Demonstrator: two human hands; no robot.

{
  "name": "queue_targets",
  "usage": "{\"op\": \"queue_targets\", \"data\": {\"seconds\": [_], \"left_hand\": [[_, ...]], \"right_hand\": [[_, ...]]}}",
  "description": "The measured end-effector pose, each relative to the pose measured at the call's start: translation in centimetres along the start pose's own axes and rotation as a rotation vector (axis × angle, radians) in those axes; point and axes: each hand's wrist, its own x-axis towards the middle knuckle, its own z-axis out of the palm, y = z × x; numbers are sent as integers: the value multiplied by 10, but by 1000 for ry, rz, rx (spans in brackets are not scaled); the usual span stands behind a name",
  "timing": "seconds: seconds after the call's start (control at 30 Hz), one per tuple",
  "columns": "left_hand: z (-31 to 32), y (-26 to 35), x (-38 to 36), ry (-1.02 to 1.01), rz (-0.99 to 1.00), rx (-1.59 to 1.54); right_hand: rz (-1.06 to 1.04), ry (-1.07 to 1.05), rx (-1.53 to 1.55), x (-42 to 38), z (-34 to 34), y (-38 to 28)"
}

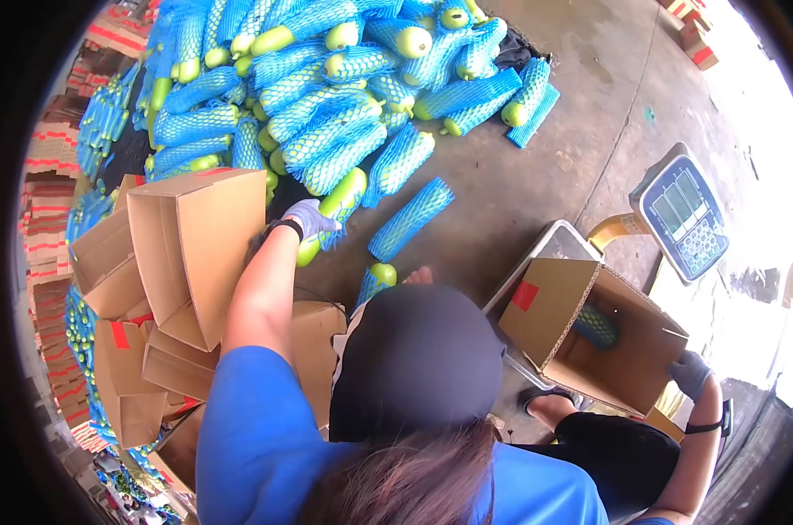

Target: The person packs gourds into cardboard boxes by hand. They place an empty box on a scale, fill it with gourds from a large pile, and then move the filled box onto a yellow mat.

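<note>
Pile of netted green fruit (pixel 326 96) fills the floor at 12 o'clock. Open carton (pixel 602 337) at 4 o'clock, right hand (pixel 691 374) gripping its rim. Left hand (pixel 309 219) grasps one fruit (pixel 339 206). I judge picking under way; carrying it across to the carton comes next.

left hand (pixel 309 216) grips a netted green fruit (pixel 337 208) from the pile (pixel 326 87); right hand (pixel 689 374) holds a tilted open carton (pixel 589 337).

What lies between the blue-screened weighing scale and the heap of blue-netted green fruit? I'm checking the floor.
Head view: bare grey concrete floor separates the scale and the heap.
</note>
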Motion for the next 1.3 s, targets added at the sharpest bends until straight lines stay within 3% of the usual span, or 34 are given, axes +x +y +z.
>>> {"op": "queue_targets", "data": {"seconds": [0.07,0.1,0.13,0.2,0.27,0.33,0.4,0.43,0.47,0.5,0.53,0.6,0.67,0.7,0.77,0.83,0.87,0.93,0.97,1.0,1.03,1.1,1.13,1.17,1.2,1.23,1.27,1.3], "left_hand": [[22,-28,15,-451,147,-834],[15,-21,-3,-562,167,-1033],[11,-10,-22,-579,282,-1086],[-13,18,-68,-605,307,-1174],[-24,31,-90,-660,381,-1379],[-51,67,-126,-728,493,-1580],[-81,105,-152,-825,702,-1620],[-94,126,-164,-786,764,-1659],[-108,147,-175,-803,790,-1628],[-122,168,-188,-824,838,-1639],[-134,191,-201,-855,885,-1650],[-154,236,-229,-736,1041,-1505],[-160,273,-237,-658,1048,-1315],[-167,303,-274,-581,1192,-1171],[-162,339,-303,-559,1277,-1025],[-147,375,-299,-562,1444,-882],[-143,384,-311,-306,1503,-762],[-143,392,-323,-335,1501,-414],[-135,386,-327,-225,1443,-378],[-132,383,-310,-165,1420,-146],[-128,390,-291,-281,1321,-141],[-112,402,-274,-410,1221,-128],[-102,407,-272,-380,989,-94],[-90,411,-273,-352,752,-60],[-80,420,-272,-479,635,-81],[-62,431,-244,-479,722,111],[-45,442,-218,-473,808,304],[-56,445,-261,-459,647,106]], "right_hand": [[8,-9,-31,-8,-7,-17],[20,-33,-66,-12,-8,-22],[18,-30,-58,-7,-5,-13],[-77,-29,156,3,4,15],[1,-80,251,-15,-15,-16],[65,130,-351,-35,-29,-40],[33,351,-265,-67,-46,-84],[-157,450,-74,-75,-46,-100],[-350,557,118,-78,-46,-115],[-603,489,358,-73,-43,-129],[-813,358,578,-71,-40,-145],[-1035,83,950,-82,-38,-192],[-1157,78,871,-74,-41,-236],[-1067,44,939,-113,-53,-262],[-918,-27,1108,-119,-55,-276],[-1275,69,1397,-102,-55,-314],[-1134,129,1474,-99,-60,-308],[-1031,123,1368,-114,-69,-275],[-1096,263,1189,-110,-68,-250],[-1141,399,991,-103,-68,-219],[-1026,528,884,-86,-58,-204],[-1028,614,730,-83,-37,-171],[-1043,692,564,-83,-27,-159],[-981,687,442,-88,-16,-156],[-920,680,321,-98,-8,-158],[-761,373,261,-105,-6,-162],[-755,286,347,-73,17,-147],[-841,355,86,-36,45,-134]]}}
